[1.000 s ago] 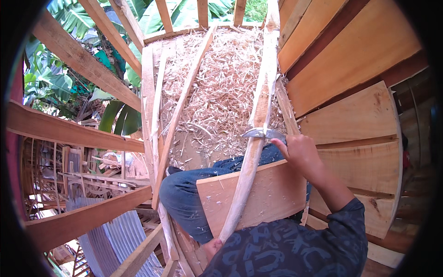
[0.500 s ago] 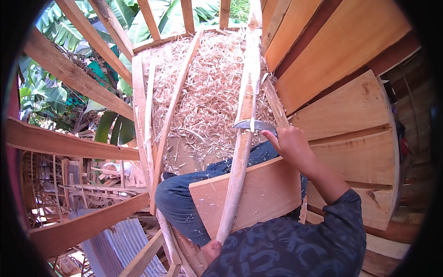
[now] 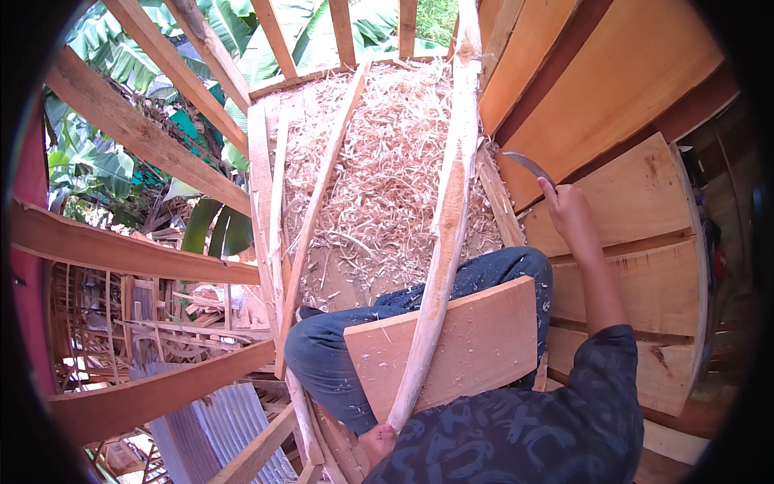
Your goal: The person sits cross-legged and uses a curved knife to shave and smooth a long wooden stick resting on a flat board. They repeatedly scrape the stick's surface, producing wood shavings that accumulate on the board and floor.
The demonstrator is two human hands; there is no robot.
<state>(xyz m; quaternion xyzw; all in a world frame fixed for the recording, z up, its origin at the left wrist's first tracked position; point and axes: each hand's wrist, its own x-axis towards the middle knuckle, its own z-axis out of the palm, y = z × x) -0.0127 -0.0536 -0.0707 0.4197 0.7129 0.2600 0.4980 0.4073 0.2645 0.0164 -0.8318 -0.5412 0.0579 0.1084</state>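
Note:
A long pale wooden pole (image 3: 445, 254), with its bark stripped in patches, runs from the far railing down across my lap. My left hand (image 3: 377, 441) is closed round its near end; part of that hand is hidden by my shirt. Up to the right of the pole, my right hand (image 3: 570, 211) grips a sickle (image 3: 528, 164), whose curved blade points to the left, apart from the wood. Under the pole, a flat rectangular board (image 3: 484, 331) lies over my thighs, with small chips on it.
Curly wood shavings (image 3: 379, 161) cover the floor ahead. Narrow sticks (image 3: 329, 173) lean along the left side, by railing slats (image 3: 149, 129). Plank panels (image 3: 621, 202) form the right wall. Corrugated sheets (image 3: 234, 423) and wood scraps lie below, outside the railing.
My right hand has lifted the sickle off the pole and swung it up to the right. My left hand keeps its hold on the pole's near end. The view has shifted slightly.

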